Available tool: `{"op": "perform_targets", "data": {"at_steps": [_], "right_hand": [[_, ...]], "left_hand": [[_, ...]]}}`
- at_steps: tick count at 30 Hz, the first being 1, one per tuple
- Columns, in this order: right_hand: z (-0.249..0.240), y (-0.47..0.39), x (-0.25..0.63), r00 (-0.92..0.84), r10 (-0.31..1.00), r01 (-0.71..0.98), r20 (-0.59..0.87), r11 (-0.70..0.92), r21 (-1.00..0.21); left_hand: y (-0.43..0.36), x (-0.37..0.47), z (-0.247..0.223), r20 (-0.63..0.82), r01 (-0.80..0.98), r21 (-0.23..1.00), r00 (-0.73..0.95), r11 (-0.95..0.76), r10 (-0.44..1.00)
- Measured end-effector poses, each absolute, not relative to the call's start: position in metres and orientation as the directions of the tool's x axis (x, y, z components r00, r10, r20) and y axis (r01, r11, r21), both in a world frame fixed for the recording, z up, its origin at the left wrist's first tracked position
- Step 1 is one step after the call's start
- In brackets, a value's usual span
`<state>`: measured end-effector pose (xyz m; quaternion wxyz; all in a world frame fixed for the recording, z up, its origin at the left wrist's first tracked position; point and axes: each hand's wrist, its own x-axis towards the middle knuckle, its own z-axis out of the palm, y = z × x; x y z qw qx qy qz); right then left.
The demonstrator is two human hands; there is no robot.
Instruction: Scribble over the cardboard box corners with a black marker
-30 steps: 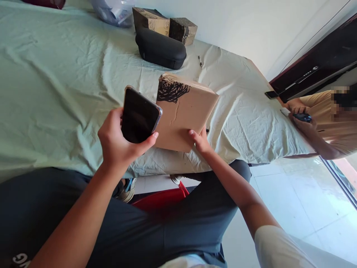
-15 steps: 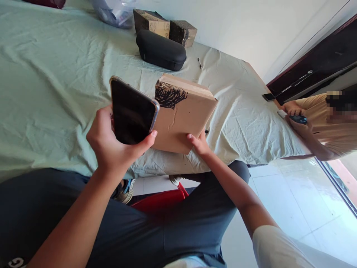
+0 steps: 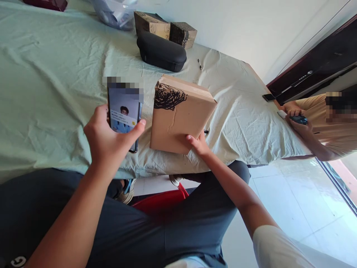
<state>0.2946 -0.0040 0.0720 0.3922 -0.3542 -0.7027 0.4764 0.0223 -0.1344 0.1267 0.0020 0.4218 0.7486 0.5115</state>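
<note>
My left hand (image 3: pixel 107 137) grips a phone (image 3: pixel 122 115) by its sides, thumb on the right edge; the screen is lit and shows a picture. To the right of the phone, my right hand (image 3: pixel 198 143) holds the lower right edge of a brown cardboard box (image 3: pixel 181 121), thumb on its face and the other fingers hidden behind it. Black scribble marks cover the box's upper left corner. The box is tilted, and a gap separates it from the phone. Part of a dark pen (image 3: pixel 206 131) shows beside my right hand.
Behind the box on the cloth-covered table (image 3: pixel 69 74) lie a black case (image 3: pixel 161 51), two small boxes (image 3: pixel 182 34), a pen (image 3: pixel 199 64) and a clear plastic container (image 3: pixel 117 15). At the right, a person (image 3: pixel 318 123) holds a dark object near another phone (image 3: pixel 268 97).
The phone's screen has gone from dark to lit. My left hand has moved slightly left and turned the phone more upright, away from the box. My right hand has hardly moved.
</note>
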Motion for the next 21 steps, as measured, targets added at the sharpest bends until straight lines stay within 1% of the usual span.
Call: {"op": "perform_targets", "data": {"at_steps": [2,3,6,9,11,13,16,20,21], "right_hand": [[0.068,-0.003,0.296,-0.432,0.877,0.134,0.211,0.294,-0.946],[0.067,-0.003,0.297,-0.429,0.879,0.138,0.206,0.289,-0.947],[0.063,-0.002,0.298,-0.418,0.890,0.133,0.185,0.261,-0.956],[0.064,-0.003,0.298,-0.398,0.900,0.110,0.178,0.240,-0.965],[0.066,-0.006,0.297,-0.390,0.904,0.094,0.175,0.228,-0.969],[0.069,-0.010,0.295,-0.394,0.904,0.083,0.167,0.216,-0.973],[0.071,-0.016,0.292,-0.415,0.900,0.054,0.133,0.170,-0.984],[0.075,-0.020,0.288,-0.432,0.902,-0.003,0.022,0.023,-1.000],[0.076,-0.020,0.287,-0.439,0.898,-0.007,0.001,-0.003,-1.000]], "left_hand": [[-0.127,0.010,0.123,0.351,0.592,0.769,-0.706,0.241,0.615],[-0.124,0.004,0.120,0.338,0.593,0.753,-0.720,0.286,0.606],[-0.117,-0.008,0.110,0.309,0.643,0.669,-0.696,0.372,0.648],[-0.114,-0.011,0.095,0.211,0.680,0.572,-0.662,0.459,0.719],[-0.112,-0.010,0.084,0.155,0.695,0.533,-0.641,0.483,0.751],[-0.107,-0.011,0.074,0.134,0.691,0.536,-0.637,0.486,0.759],[-0.096,-0.022,0.064,0.144,0.638,0.577,-0.695,0.510,0.705],[-0.081,-0.061,0.050,0.156,0.568,0.617,-0.767,0.544,0.623],[-0.079,-0.071,0.046,0.177,0.539,0.652,-0.791,0.532,0.585]]}}
